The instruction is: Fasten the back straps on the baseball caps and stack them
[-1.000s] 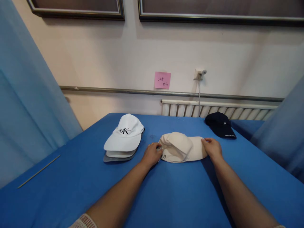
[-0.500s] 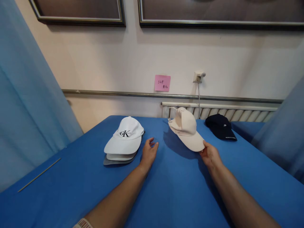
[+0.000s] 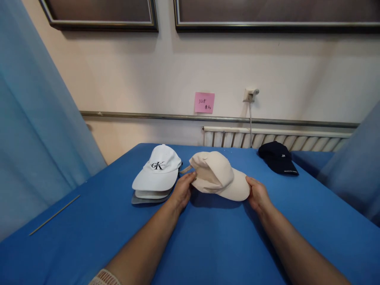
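A beige baseball cap (image 3: 218,174) is held between my two hands just above the blue-covered table (image 3: 213,241), its brim pointing right. My left hand (image 3: 183,190) grips the back edge of the cap near its strap. The brim's tip is pinched by my right hand (image 3: 257,194), thumb on top. Left of my left hand stands a stack of caps; the top one is a white cap (image 3: 157,170) with black "GK" lettering, and paler and grey brims show under it. A navy cap (image 3: 277,158) lies at the back right, apart from both hands.
A thin stick (image 3: 55,215) lies on the table's left side. Blue curtains (image 3: 38,118) hang at both sides. Behind the table are a radiator (image 3: 276,134), a metal rail (image 3: 166,116), a plugged-in socket (image 3: 251,95) and a pink note (image 3: 204,103) on the wall.
The beige cap has turned and come left and nearer to me. My left hand, empty before, has taken hold of its back edge; my right hand keeps the brim.
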Demonstrator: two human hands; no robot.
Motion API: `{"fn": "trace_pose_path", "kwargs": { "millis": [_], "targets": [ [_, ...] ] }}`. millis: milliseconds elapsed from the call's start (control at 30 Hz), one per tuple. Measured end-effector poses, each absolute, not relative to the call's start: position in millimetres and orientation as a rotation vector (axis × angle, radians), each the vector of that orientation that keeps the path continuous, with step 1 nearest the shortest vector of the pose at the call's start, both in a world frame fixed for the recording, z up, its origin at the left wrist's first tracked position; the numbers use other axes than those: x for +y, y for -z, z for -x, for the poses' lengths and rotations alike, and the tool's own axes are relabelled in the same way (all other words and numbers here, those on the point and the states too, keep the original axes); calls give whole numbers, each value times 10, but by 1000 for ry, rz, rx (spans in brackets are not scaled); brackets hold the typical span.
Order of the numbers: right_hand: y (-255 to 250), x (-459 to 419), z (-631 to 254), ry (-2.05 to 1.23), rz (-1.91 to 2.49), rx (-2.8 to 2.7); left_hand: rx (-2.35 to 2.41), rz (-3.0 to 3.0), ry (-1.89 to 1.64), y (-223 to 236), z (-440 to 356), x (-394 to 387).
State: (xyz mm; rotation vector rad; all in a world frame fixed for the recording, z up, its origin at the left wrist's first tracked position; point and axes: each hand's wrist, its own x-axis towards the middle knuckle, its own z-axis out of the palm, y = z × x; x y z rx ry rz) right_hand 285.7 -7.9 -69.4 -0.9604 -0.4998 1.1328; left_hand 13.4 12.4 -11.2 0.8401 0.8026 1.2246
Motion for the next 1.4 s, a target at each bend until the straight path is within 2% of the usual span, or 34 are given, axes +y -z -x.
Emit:
{"fn": "trace_pose_path", "kwargs": {
  "millis": [167, 267, 400, 833, 967, 1100, 1400],
  "targets": [
    [677, -50, -2822, -1201, 1063, -245, 439, -577, -1238, 0, 10, 159],
    [678, -44, -2776, -1240, 1070, -219, 401, -422, -1285, -24, 73, 201],
    [699, -61, -2712, -1267, 1026, -237, 391, -293, -1158, 9, 0, 147],
    [339, -383, -2286, -1522, 659, -222, 545, -628, -915, 135, -420, -211],
    [302, -556, -2105, -1624, 636, -394, 656, -703, -1103, 174, -549, -313],
    [340, -632, -2084, -1759, 734, -648, 691, -771, -1265, 3, -431, -250],
    [361, -634, -2095, -1775, 854, -818, 858, -706, -1716, -807, 758, 45]
  ]
}}
